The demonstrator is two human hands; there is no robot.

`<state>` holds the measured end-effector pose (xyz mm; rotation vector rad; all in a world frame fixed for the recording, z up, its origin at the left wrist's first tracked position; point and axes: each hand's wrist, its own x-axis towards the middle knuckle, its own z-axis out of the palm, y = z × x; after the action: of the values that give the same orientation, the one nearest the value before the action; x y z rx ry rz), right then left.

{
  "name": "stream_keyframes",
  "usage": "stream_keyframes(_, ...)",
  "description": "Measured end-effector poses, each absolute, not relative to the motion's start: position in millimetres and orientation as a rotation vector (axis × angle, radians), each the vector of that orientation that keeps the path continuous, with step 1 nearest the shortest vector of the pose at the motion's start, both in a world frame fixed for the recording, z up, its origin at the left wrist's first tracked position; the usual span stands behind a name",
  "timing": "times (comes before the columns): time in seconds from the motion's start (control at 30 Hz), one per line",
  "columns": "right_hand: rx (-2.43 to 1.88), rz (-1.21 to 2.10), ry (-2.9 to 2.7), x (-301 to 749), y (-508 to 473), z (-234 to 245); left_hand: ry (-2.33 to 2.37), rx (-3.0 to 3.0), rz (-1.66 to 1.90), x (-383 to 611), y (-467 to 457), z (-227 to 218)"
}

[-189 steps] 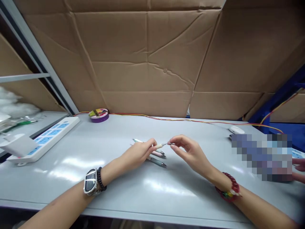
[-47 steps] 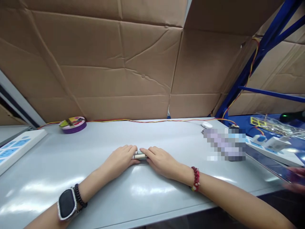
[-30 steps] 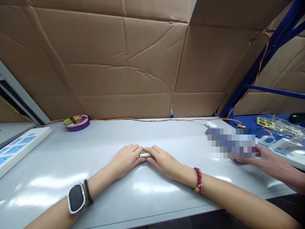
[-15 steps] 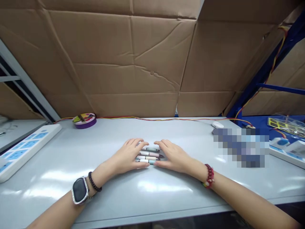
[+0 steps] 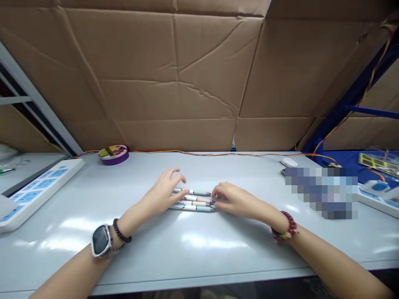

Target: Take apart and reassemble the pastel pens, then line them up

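Silver-rimmed watch and black beaded bracelet left, red bracelet right.

Creased cardboard stands at twelve o'clock behind a glossy grey tabletop. A pale post slants at ten o'clock, a blue post at two.

glare: white patches on tabletop | shade: cardboard, darkest upper right | pixelated patch: right side

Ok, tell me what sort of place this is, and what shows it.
Likely a makeshift workstation: a grey tabletop, creased cardboard sheeting behind it, and a white power strip along the left side.
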<state>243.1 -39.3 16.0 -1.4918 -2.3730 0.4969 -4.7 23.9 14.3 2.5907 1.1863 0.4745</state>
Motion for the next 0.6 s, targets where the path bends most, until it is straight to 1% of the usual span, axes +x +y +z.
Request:
stream_keyframes(0.13, -1.489, 0.416, -2.414, 239.9, -39.3, 12.1, 0.956, 2.676, 0.396, -2.0, 19.1, 20.2)
stream_keyframes(0.23, -1.502, 0.355, -2.424, 237.6, -37.5, 7.6, 0.888, 2.683, 0.369, 0.8, 16.8, 20.3)
stream_keyframes(0.47, -1.547, 0.265, -2.437, 239.2, -38.1, 7.9, 0.953, 2.641, 0.412, -2.2, 20.2, 25.1)
stream_keyframes(0.6, -1.547, 0.240, -2.457, 240.6, -39.1, 9.2, 1.089, 2.497, 0.488, -0.9, 20.2, 18.2)
